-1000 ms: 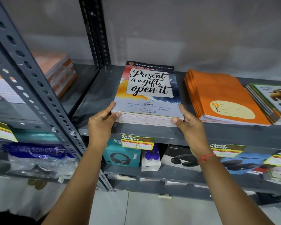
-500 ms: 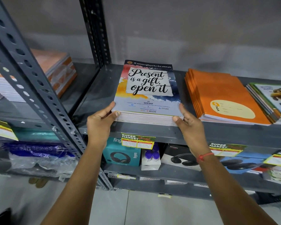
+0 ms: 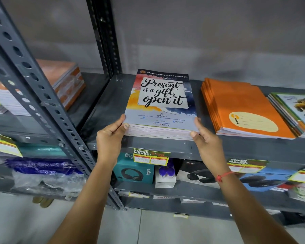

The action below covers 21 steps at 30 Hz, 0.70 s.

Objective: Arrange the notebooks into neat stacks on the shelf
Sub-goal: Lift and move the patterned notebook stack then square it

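A stack of notebooks (image 3: 161, 101) with a "Present is a gift, open it" cover lies on the grey metal shelf (image 3: 158, 147). My left hand (image 3: 110, 140) grips its front left corner, thumb on the front edge. My right hand (image 3: 208, 141) holds the front right corner, fingers along the side. To the right lies a stack of orange notebooks (image 3: 243, 108), its spines fanned out to the left. Further right, a stack with illustrated covers (image 3: 296, 110) runs off the frame.
A slotted steel upright (image 3: 42, 103) crosses the left foreground, another stands at the back (image 3: 106, 37). The left bay holds wrapped orange notebook packs (image 3: 63, 80). Below are headphone boxes (image 3: 134, 171), price tags (image 3: 151, 156) and bagged goods (image 3: 42, 173). A grey wall closes the back.
Both hands stay on the stack's front corners. The left thumb has shifted onto the front edge and the stack sits a little further back and squarer.
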Each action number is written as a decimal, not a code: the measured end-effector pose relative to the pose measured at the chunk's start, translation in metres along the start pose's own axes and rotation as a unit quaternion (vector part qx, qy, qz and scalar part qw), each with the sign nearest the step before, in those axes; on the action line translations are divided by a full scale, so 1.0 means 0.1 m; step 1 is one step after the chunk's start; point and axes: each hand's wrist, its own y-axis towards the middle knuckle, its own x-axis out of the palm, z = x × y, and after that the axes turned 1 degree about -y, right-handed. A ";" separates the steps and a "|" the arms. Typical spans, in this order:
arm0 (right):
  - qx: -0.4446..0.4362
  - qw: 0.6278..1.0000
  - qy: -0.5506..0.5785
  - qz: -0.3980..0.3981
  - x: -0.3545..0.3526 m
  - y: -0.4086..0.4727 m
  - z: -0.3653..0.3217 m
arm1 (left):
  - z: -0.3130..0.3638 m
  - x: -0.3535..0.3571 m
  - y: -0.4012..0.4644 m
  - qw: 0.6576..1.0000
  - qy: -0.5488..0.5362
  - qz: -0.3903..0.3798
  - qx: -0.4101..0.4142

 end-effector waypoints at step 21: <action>-0.110 0.953 0.067 0.274 -0.79 -0.47 0.09 | 0.47 1.18 -0.87 0.944 0.256 -0.063 0.197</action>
